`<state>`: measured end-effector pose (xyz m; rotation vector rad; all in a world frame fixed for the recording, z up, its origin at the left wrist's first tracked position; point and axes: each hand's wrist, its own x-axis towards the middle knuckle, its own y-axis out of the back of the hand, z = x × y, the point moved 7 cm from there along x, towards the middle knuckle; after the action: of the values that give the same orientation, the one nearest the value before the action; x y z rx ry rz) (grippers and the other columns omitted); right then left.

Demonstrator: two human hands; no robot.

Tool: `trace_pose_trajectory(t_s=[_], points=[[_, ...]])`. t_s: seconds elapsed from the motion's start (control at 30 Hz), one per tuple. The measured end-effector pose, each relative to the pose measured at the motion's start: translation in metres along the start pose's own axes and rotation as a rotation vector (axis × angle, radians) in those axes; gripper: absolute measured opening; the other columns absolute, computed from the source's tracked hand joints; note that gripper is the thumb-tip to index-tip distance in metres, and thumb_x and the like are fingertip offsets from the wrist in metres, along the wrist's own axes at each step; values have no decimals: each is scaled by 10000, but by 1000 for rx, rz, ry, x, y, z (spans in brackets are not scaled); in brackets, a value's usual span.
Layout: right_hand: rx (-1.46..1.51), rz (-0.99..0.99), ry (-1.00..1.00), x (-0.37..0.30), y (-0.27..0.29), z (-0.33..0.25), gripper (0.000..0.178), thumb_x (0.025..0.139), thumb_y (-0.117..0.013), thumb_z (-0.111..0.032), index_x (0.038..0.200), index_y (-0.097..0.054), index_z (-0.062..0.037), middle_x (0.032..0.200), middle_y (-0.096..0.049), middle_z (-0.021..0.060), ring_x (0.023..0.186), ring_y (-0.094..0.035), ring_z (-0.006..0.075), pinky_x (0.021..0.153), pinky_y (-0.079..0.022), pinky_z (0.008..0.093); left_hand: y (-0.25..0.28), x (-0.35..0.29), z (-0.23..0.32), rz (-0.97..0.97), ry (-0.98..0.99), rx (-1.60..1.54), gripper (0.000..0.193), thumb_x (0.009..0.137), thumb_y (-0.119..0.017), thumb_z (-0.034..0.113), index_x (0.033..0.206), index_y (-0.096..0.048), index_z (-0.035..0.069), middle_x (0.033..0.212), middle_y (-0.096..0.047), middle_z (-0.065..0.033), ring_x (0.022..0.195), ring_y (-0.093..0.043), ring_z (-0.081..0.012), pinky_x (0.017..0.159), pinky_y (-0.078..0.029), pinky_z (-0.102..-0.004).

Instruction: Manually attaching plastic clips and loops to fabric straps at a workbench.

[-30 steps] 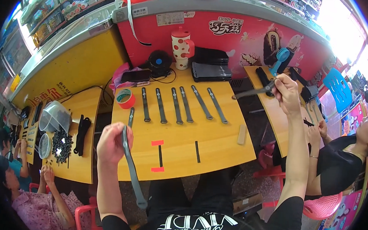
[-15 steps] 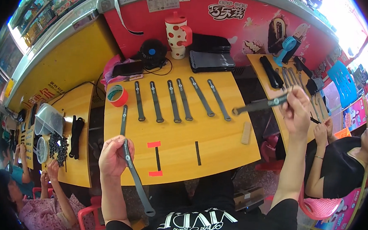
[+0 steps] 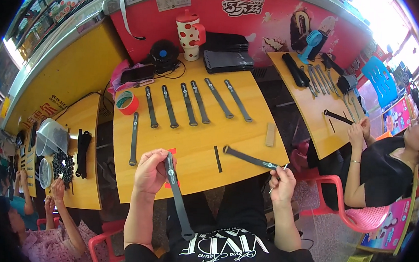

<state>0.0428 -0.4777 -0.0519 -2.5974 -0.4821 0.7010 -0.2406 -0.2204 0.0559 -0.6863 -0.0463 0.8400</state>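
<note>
My left hand (image 3: 151, 175) pinches the upper end of a dark grey strap (image 3: 178, 203), which hangs over the table's front edge with its looped end lowest. My right hand (image 3: 283, 184) grips the end of another dark strap (image 3: 251, 159). This one stretches leftward, its looped end above the table near a black line mark (image 3: 218, 159). A thin white piece (image 3: 287, 166) pokes out by the right fingers; its kind is unclear. Red tape (image 3: 171, 151) shows partly behind the left-hand strap. Several similar straps (image 3: 168, 107) lie in a row farther back, one strap (image 3: 133, 141) nearer at left.
On the yellow table (image 3: 197, 171) are a tape roll (image 3: 127, 103), a phone (image 3: 137, 73), a black fan (image 3: 164, 54), a dotted tumbler (image 3: 190, 36), dark pouches (image 3: 228, 60) and a tan block (image 3: 270, 134). People work at side tables; a pink chair (image 3: 343, 187) stands right.
My right hand has come down and left with its strap, from above the table's right side to near its front edge. The left hand has shifted right, still holding its strap. The view shifted slightly.
</note>
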Motion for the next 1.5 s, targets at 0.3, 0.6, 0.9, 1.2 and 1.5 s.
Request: trace_pose_trajectory(t_s=[0.3, 0.6, 0.9, 1.2, 1.5], points=[[-164, 40, 143, 8, 0, 3, 144, 889, -678, -77, 880, -534, -67, 688, -599, 61, 411, -430, 57, 342, -277, 203, -16, -7, -21, -8, 16, -21, 193, 951, -502, 110, 834, -610, 1, 696, -641, -84, 486, -596, -139, 422, -482, -243], [-678, -416, 426, -73, -69, -36, 158, 949, -508, 4, 1037, -635, -30, 758, -603, 25, 558, -465, 35, 501, -383, 182, -35, -24, -64, -39, 93, 152, 219, 1004, -472, 150, 886, -591, 9, 772, -663, -110, 571, -639, -169, 524, -532, -270], [-1001, -855, 923, -155, -170, -29, 204, 823, -584, 114, 1006, -619, 31, 759, -613, 141, 618, -632, 262, 544, -499, 311, -58, -47, -71, -98, 1, 182, 230, 1035, -452, 220, 958, -544, 23, 801, -669, -89, 634, -641, -146, 604, -533, -258], [-1066, -860, 951, -159, -176, -23, 186, 815, -597, 100, 994, -610, 50, 769, -620, 155, 637, -649, 285, 545, -506, 326, -52, -49, -67, -86, 2, 197, 231, 1031, -466, 227, 964, -558, 26, 790, -671, -75, 634, -634, -119, 596, -526, -240], [-1156, -872, 996, -161, -177, -22, 202, 783, -614, 84, 981, -611, 46, 764, -619, 153, 662, -653, 303, 562, -512, 346, -51, -50, -65, -49, -92, 380, 216, 1022, -493, 207, 947, -572, 20, 753, -652, -43, 615, -604, -93, 570, -493, -226]])
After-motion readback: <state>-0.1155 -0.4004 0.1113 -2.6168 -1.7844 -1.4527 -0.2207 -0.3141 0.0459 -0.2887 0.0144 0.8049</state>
